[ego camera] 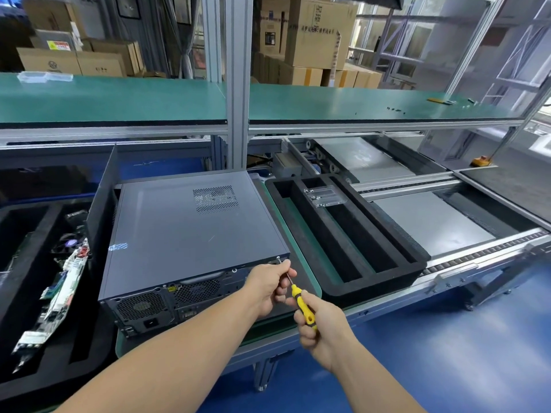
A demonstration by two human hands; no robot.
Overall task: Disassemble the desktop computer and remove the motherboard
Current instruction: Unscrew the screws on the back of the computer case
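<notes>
Early stage: the computer case [190, 234] is closed; the right hand [320, 326] grips the screwdriver [302, 305], the left hand [269, 286] pinches its shaft at the rear screw [278, 258].

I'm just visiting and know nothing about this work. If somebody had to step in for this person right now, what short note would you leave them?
Right hand: grips the yellow screwdriver by its handle.
Left hand: pinches the screwdriver's shaft near the tip, guiding it to a screw at the rear top corner of the computer case.
Where things are: the case lies flat on the green mat, cover on. A black foam tray sits to its right. A circuit board lies in another tray at left.
Done: nothing visibly opened on this case.
Left: take out the cover screws, lift off the cover, unplug and remove the motherboard.
</notes>
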